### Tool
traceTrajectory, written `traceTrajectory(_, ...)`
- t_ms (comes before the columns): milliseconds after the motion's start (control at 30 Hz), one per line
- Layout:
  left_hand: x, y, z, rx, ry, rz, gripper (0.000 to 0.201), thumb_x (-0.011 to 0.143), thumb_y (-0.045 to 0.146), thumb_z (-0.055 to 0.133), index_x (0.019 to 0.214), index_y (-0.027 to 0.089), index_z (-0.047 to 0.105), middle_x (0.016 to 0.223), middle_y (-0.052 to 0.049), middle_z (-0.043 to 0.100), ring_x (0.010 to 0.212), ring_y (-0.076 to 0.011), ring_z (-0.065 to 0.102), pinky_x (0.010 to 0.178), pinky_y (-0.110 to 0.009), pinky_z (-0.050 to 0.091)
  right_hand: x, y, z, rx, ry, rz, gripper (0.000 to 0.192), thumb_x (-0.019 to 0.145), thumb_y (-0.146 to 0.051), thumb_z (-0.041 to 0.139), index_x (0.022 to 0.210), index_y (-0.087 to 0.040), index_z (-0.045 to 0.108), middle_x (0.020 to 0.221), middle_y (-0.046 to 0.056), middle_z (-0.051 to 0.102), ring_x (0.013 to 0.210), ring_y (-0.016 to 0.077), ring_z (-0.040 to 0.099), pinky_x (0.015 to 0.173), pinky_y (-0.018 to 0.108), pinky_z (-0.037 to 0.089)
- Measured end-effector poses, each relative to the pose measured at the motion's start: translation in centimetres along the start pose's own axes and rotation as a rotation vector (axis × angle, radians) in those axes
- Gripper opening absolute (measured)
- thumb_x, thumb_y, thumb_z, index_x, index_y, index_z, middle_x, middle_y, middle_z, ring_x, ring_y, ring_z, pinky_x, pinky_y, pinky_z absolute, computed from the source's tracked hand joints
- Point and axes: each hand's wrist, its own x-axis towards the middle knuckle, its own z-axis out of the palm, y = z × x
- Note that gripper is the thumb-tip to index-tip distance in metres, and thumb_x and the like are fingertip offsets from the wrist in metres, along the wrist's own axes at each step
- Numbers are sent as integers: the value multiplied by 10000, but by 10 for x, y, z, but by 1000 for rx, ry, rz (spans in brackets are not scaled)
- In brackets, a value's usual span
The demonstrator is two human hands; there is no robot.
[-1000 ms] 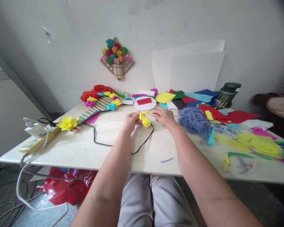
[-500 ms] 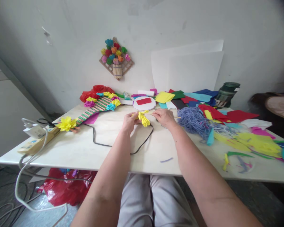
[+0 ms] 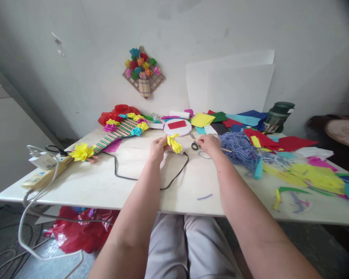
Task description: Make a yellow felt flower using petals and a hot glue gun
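My left hand [image 3: 158, 148] is closed on a bunched yellow crepe paper flower [image 3: 174, 143], its folded strips sticking out to the right of my fingers. My right hand [image 3: 208, 144] pinches a thin wooden stick [image 3: 227, 150], which passes through my fingers. The stick's left part points at the yellow paper; whether the two touch, I cannot tell. Black-handled scissors [image 3: 194, 146] lie just left of my right hand, and a loose piece of blue yarn [image 3: 204, 155] lies below it.
A black cable [image 3: 174, 180] curves below my left hand. Blue yarn [image 3: 238, 149] is heaped at the right, beside coloured paper sheets [image 3: 298, 143]. A paper-flower-decorated craft [image 3: 119, 133] and a power strip [image 3: 48, 174] are at the left; a white oval disc [image 3: 165, 130] lies behind.
My right hand has moved right with the stick, away from the yellow paper, uncovering the scissors. My left hand has shifted slightly left, still holding the flower.
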Motion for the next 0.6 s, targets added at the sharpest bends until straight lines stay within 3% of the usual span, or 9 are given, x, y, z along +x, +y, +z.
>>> traceTrajectory(200,-2,1,1,-21,-18,-5,281,648,325,744,743,80,646,702,-56,647,606,-105,608,542,-196,490,5,7,13,-76,-189,135,227,779,-343,559,902,-247,723,981,90,699,903,222,638,702,293,448)
traceTrajectory(467,-2,3,1,-102,-27,-12,220,682,291,721,732,94,637,720,-55,650,620,-90,602,544,-178,495,3,4,15,-66,-186,113,193,724,-241,594,859,-228,732,946,122,698,872,250,645,686,321,457)
traceTrajectory(600,-1,4,0,-140,-21,-18,168,694,244,707,728,92,645,722,-52,652,621,-80,600,549,-161,497,-3,-10,14,-65,-29,-11,248,811,-241,497,924,-191,712,997,155,669,929,262,615,786,360,432)
